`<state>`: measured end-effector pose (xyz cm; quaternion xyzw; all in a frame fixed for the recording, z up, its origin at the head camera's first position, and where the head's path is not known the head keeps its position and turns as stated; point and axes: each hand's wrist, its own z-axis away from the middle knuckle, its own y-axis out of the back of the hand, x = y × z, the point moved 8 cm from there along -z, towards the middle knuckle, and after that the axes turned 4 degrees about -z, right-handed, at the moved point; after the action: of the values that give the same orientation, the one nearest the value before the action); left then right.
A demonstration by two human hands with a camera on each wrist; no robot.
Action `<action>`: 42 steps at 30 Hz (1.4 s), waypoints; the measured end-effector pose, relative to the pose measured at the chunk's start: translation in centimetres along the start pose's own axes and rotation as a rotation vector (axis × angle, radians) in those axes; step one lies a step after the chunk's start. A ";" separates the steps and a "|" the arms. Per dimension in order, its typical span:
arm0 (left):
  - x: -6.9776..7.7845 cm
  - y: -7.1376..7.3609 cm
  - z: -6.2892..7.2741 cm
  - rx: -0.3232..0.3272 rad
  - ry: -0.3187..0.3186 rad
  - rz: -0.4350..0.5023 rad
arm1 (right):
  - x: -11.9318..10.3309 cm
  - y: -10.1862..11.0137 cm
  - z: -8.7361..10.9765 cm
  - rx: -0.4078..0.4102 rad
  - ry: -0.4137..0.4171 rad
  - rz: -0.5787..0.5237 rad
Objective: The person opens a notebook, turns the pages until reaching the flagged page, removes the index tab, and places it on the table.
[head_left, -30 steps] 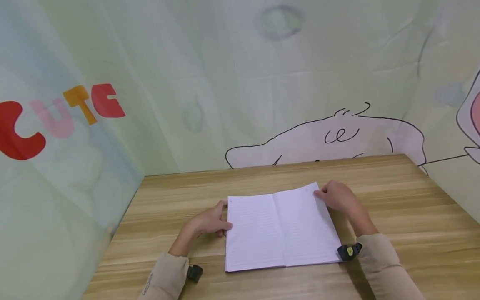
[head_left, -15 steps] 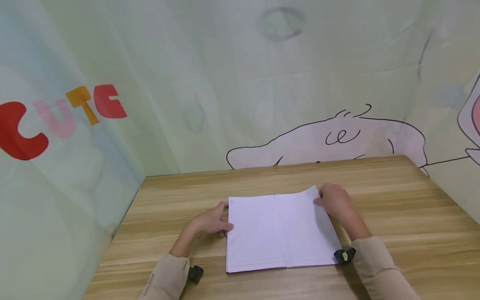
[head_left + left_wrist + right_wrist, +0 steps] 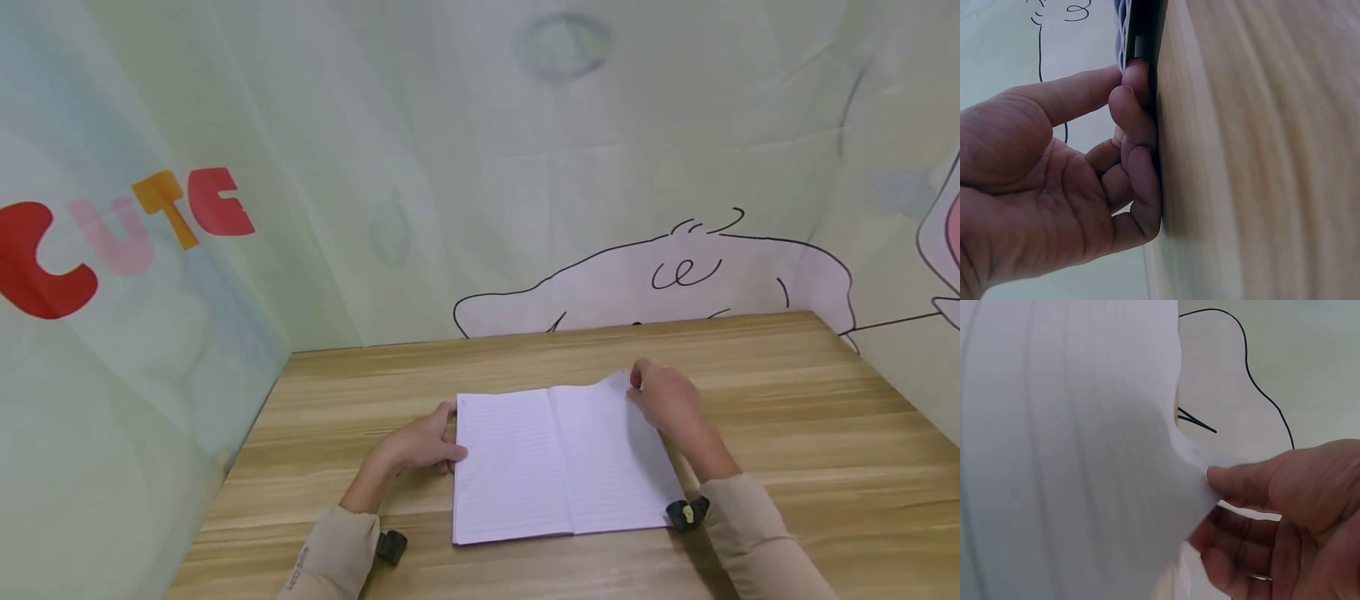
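An open notebook (image 3: 510,467) with ruled white pages lies on the wooden table (image 3: 360,375). My left hand (image 3: 425,442) holds its left edge, thumb on top of the page and fingers curled underneath, as the left wrist view shows. At the far right corner my right hand (image 3: 667,400) pinches the right-hand page (image 3: 1116,475) between thumb and fingers. That corner is lifted and the paper bends up toward the hand. In the right wrist view the page covers much of the picture.
Behind the table hangs a pale green cloth backdrop (image 3: 337,208) with a cartoon outline and coloured letters. Wood surface extends on both sides of the notebook. A small black device (image 3: 687,513) sits at the right sleeve cuff, overlapping the notebook's near right corner.
My right hand has shifted slightly left at the notebook's far right corner, and the page there curves up more. The left hand has kept its place on the left edge.
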<state>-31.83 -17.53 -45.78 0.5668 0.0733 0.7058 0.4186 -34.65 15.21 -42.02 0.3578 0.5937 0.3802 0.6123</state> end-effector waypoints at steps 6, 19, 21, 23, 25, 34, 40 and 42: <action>-0.1 -0.1 -0.1 -0.004 -0.001 0.004 | -0.4 0.3 0.1 -0.035 0.060 -0.003; -0.1 0.0 -0.3 -0.008 -0.003 -0.002 | -0.9 0.0 1.2 -0.389 0.093 -0.438; -0.1 0.0 -0.3 -0.006 0.000 -0.003 | -1.0 0.0 1.3 -0.420 0.097 -0.479; -0.1 0.0 -0.3 -0.005 0.002 -0.001 | -1.1 0.1 1.3 -0.432 0.105 -0.520; -0.1 0.0 -0.3 -0.007 0.006 0.001 | -1.1 0.3 1.4 -0.435 0.104 -0.552; 0.0 0.0 -0.2 -0.012 -0.012 0.007 | -0.6 1.0 1.0 -0.373 0.069 -0.632; -0.2 0.0 -0.3 -0.016 -0.001 0.002 | -0.7 1.3 1.3 -0.387 0.094 -0.604; -0.1 0.0 -0.3 -0.018 0.005 0.003 | -0.5 1.4 1.6 -0.420 0.107 -0.572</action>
<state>-32.11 -17.52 -45.96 0.5614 0.0672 0.7083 0.4227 -33.09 15.39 -40.43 0.0230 0.6099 0.3252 0.7223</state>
